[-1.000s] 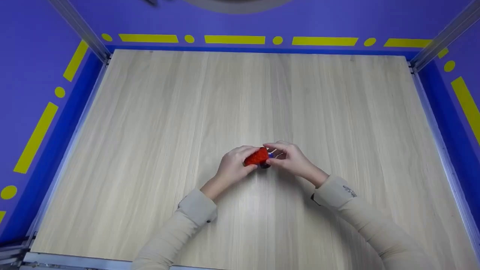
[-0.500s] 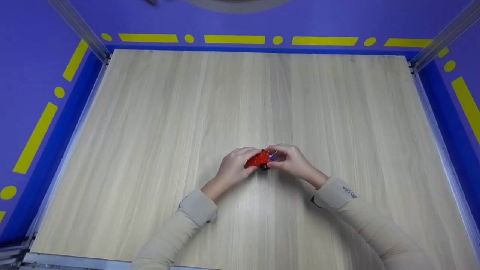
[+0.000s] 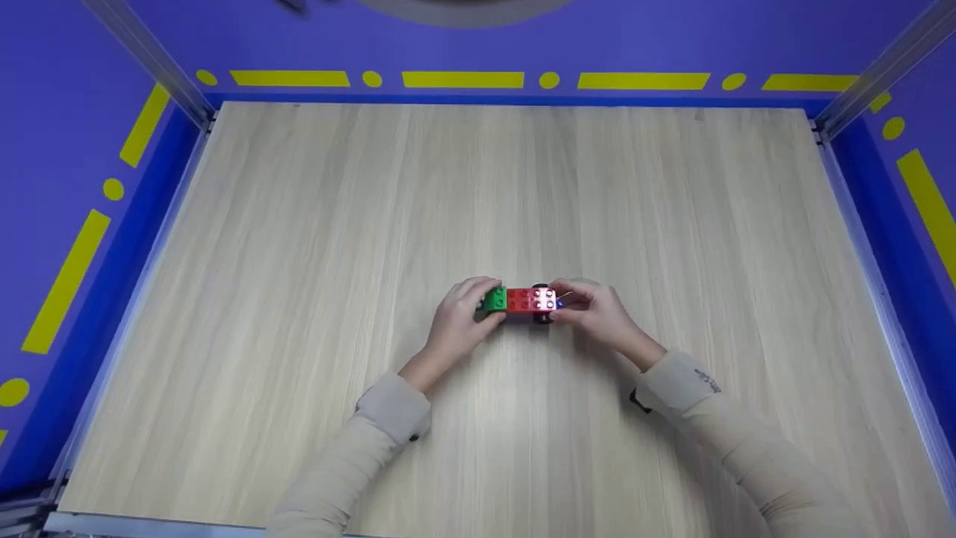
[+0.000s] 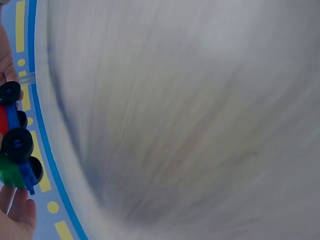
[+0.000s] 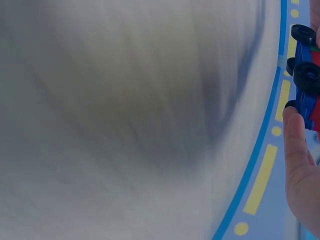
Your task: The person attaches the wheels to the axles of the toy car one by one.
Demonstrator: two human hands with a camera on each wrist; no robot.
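Both hands hold a toy car built of blocks, its red brick (image 3: pixel 521 300) with round studs turned up to the head camera. At the car's left end sits a green brick (image 3: pixel 496 298), gripped between the thumb and fingers of my left hand (image 3: pixel 457 317). My right hand (image 3: pixel 603 317) pinches the right end. Underneath, a blue wheeled base (image 5: pixel 303 102) shows in the right wrist view. Black wheels (image 4: pixel 18 144) stand out along it in the left wrist view. Fingers cover parts of both ends.
A wide wood-grain table (image 3: pixel 358 224) lies under the hands. Blue-purple walls with yellow stripes (image 3: pixel 463 79) enclose its back and sides. Metal posts (image 3: pixel 881 71) stand at the back corners, and a metal rail (image 3: pixel 157 524) runs along the front edge.
The toy car has been turned, bringing its green end and a straight row of studs into view. The right hand has shifted slightly right, and the hands are farther apart.
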